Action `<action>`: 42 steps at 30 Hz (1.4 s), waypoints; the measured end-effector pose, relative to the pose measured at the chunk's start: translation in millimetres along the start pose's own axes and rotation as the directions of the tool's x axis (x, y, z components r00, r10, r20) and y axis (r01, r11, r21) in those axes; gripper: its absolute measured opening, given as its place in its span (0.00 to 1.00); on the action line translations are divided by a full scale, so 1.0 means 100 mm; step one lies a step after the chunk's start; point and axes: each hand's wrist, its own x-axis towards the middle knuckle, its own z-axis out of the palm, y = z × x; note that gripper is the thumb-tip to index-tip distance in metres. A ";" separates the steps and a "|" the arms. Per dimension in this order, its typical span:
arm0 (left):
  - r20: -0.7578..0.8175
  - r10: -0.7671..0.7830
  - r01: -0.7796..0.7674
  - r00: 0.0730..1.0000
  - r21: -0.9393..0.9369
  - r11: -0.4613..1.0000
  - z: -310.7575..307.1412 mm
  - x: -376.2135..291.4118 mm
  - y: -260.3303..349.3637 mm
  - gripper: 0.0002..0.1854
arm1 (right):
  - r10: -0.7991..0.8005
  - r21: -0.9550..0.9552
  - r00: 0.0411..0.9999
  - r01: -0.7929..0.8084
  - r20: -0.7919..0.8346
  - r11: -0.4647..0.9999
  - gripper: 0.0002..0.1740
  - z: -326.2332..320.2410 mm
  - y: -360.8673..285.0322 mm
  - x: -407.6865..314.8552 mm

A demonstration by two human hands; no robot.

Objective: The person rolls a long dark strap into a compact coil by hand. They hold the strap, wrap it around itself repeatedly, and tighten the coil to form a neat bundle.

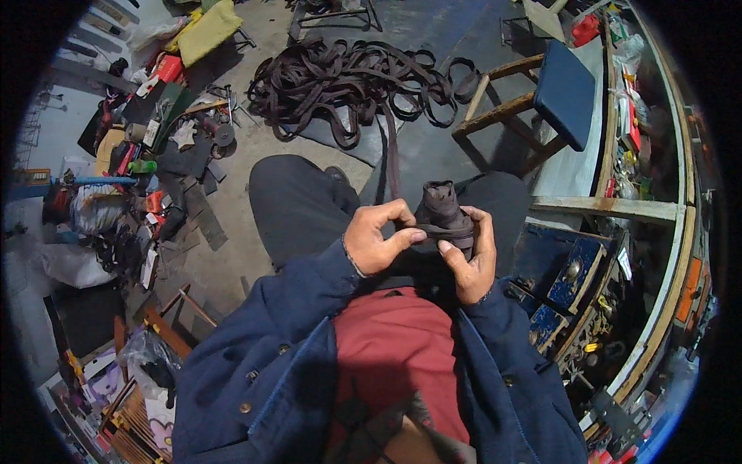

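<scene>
Between my hands is a wound roll of dark brown fabric tape, narrower at its upper end. My right hand grips it from the right, the thumb pressed on the near side. My left hand pinches a flat length of the same tape between thumb and forefinger, at the roll's left side. A single tape strand runs over the floor from a big tangled pile of tape toward my hands. Where that strand meets the roll is hidden behind my left hand.
A wooden stool with a blue seat lies tipped at the right. Beside it stands a cluttered bench with worn blue drawers. Tools and scraps cover the floor at left. A yellow cushioned seat is farther back.
</scene>
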 end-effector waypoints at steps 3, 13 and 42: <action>-0.037 -0.033 0.036 0.999 0.081 0.996 0.00 -0.08 0.11 0.11 | -0.066 -0.058 0.995 0.061 -0.079 0.996 0.32 0.02 0.04 -0.01; 0.097 -0.297 0.307 0.950 -0.125 0.943 -0.03 -0.16 0.36 0.09 | -0.153 -0.250 0.983 0.123 -0.101 0.960 0.34 0.00 0.15 0.01; 0.230 -0.325 0.398 0.917 -0.543 0.740 0.05 -0.16 0.05 0.27 | 0.303 0.698 0.731 -0.678 0.611 0.231 0.26 0.07 0.21 -0.18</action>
